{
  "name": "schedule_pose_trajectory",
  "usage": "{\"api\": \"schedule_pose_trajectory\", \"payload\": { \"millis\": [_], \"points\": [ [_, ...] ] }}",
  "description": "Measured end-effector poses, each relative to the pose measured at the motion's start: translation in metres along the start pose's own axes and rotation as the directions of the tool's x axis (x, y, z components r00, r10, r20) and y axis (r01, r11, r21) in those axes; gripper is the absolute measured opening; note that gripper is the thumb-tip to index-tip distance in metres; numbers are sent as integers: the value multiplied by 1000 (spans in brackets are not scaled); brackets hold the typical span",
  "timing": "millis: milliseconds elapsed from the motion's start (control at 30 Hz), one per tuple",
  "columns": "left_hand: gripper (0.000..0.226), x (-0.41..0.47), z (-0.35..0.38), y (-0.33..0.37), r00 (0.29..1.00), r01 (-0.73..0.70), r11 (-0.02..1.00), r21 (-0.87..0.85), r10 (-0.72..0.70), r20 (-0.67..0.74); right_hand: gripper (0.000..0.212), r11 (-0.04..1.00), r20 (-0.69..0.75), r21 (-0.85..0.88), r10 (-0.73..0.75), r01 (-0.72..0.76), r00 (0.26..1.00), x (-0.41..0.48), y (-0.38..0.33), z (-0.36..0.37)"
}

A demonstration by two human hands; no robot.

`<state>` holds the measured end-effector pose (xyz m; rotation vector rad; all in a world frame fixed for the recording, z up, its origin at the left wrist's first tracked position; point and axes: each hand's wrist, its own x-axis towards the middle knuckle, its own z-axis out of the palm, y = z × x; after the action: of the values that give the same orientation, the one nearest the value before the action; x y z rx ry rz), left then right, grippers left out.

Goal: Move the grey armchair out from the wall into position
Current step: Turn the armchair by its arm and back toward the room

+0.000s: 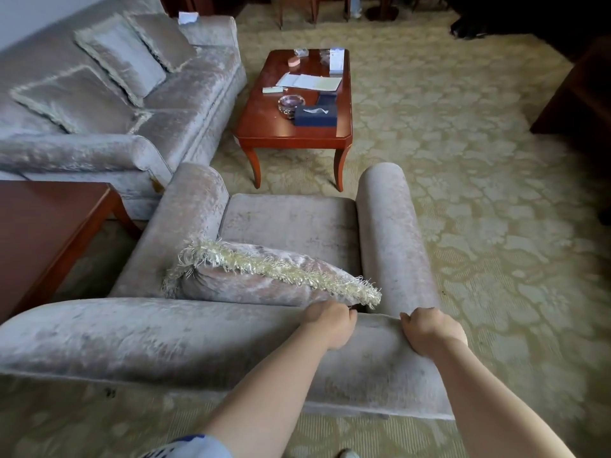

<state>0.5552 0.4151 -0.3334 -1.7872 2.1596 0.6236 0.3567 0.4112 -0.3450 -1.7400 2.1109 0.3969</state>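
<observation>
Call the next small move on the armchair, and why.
Probably a short push forward and slightly right. Both hands, left hand and right hand, already grip the armchair's backrest near its right end, open carpet lies to the right, while the coffee table stands close ahead and the side table crowds the left.

One grey armchair (287,226) stands here, with one fringed cushion (264,276) on its seat. One sofa (132,104) carries three fringed cushions (122,57). There are two wooden tables: one coffee table (264,127) and one side table (49,226). On the coffee table's surface lie one glass ashtray (291,104), two dark blue boxes (315,115) and one white box (337,61). Two hands show, one left hand (330,325) and one right hand (429,328).
</observation>
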Motion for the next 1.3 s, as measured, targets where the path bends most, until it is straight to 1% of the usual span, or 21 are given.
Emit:
{"api": "schedule_pose_trajectory", "payload": {
  "millis": [67,133,200,233,267,333,400,433,500,600,667,700,767,833,867,900,967,1000,1033,1200,1300],
  "points": [
    [53,0,-3,-15,998,65,994,-91,-66,-10,49,1000,3,-20,2,-2,1000,2,0,-2],
    [61,-8,-6,-44,987,155,976,-153,-158,-9,51,996,19,-88,-13,14,1000,4,-4,-6],
    [65,-23,-9,-88,964,263,959,-107,-266,-16,54,981,17,-188,-39,42,999,4,-14,-13],
    [67,-34,-12,-116,937,345,935,-86,-348,-22,57,975,8,-217,-52,52,999,3,-24,-16],
    [69,-47,-15,-146,898,436,896,-81,-440,-28,59,973,0,-221,-70,68,998,1,-36,-18],
    [70,-79,-19,-207,788,610,787,-96,-615,-37,61,972,-11,-195,-139,135,990,-7,-70,-20],
    [69,-115,-19,-262,679,726,676,-129,-734,-22,61,947,-18,-194,-264,255,964,-22,-118,-18],
    [69,-132,-19,-287,644,754,637,-160,-765,-9,62,924,-18,-197,-338,328,941,-33,-146,-16],
    [70,-163,-17,-327,617,767,599,-232,-787,10,66,856,-11,-191,-490,480,871,-61,-207,-11],
    [74,-187,-16,-371,622,748,579,-326,-782,39,80,728,-17,-158,-677,667,736,-106,-299,2],
    [75,-190,-16,-396,619,747,579,-325,-785,23,87,668,-6,-146,-739,730,674,-133,-358,15],
    [75,-189,-17,-408,618,749,582,-316,-786,16,89,655,9,-145,-749,742,663,-144,-386,22],
    [77,-185,-22,-428,607,764,579,-284,-794,12,92,673,58,-145,-726,725,686,-160,-439,33],
    [82,-185,-25,-445,591,783,568,-252,-807,18,95,739,90,-148,-652,657,753,-167,-477,41],
    [84,-186,-25,-454,579,789,553,-269,-815,25,96,775,81,-146,-610,614,789,-168,-489,44],
    [85,-187,-25,-464,561,790,520,-324,-827,40,95,809,60,-138,-569,571,820,-166,-495,46],
    [86,-191,-22,-480,519,765,418,-491,-850,85,94,855,-4,-116,-510,506,860,-162,-498,50],
    [86,-192,-20,-485,510,743,386,-547,-856,88,93,862,-39,-113,-501,494,865,-161,-498,51],
    [85,-192,-17,-488,507,730,384,-565,-859,71,93,862,-65,-115,-502,494,862,-161,-497,52],
    [64,-193,-7,-484,508,722,460,-517,-859,-56,89,856,-112,-133,-515,500,850,-162,-493,54],
    [54,-196,-1,-482,515,717,479,-506,-854,-79,87,852,-124,-142,-521,504,845,-163,-490,56]
  ]
}}
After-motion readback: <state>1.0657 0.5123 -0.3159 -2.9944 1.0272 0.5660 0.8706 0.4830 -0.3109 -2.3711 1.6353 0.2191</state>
